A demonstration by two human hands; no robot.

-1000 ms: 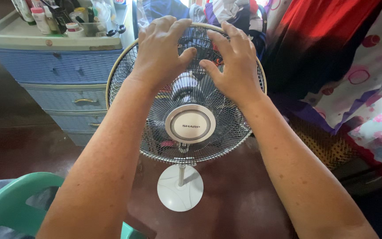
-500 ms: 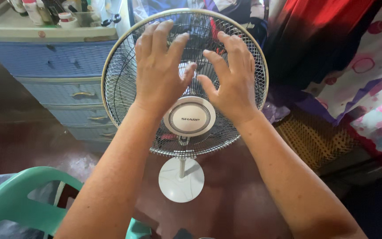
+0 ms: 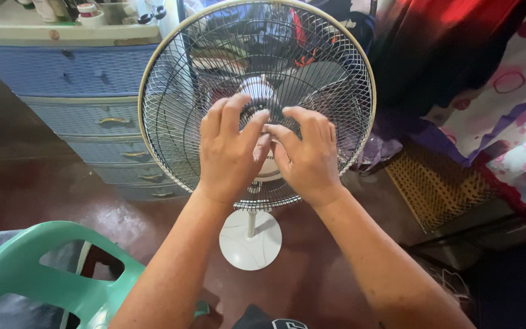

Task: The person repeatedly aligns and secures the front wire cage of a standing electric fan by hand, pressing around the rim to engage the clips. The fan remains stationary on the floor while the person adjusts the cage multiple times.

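Both hands have come down from the top rim of the fan guard to its middle since the earlier frames, and the round centre badge is now covered.

Item: standing fan (image 3: pixel 257 61), wire guard with cream rim, on a thin pole and a round white base (image 3: pixel 250 239). Place: upright on the dark red floor (image 3: pixel 330 274), at the centre of the view.

Left hand (image 3: pixel 229 155): laid flat on the guard's centre, fingers loosely spread, closing on nothing that can be seen.
Right hand (image 3: pixel 305 158): beside it on the guard's centre, fingers slightly curled, fingertips meeting the left hand's; whether they pinch the badge cannot be told.

Handling, as judged: light and top-heavy, likely to tip on its narrow pole. Wire guard is stiff but springy and thin, bending under hard pressure; blades behind it look brittle plastic. Firmest holds: the cream rim or the pole.

Around the fan:
- blue drawer chest (image 3: pixel 80 79), left of the fan, bottles (image 3: pixel 86 9) on top.
- green plastic chair (image 3: pixel 50 274), in front of the fan, lower left.
- hanging cloths (image 3: pixel 494 85), right of the fan.
- woven mat (image 3: pixel 433 189), right of the fan's base.
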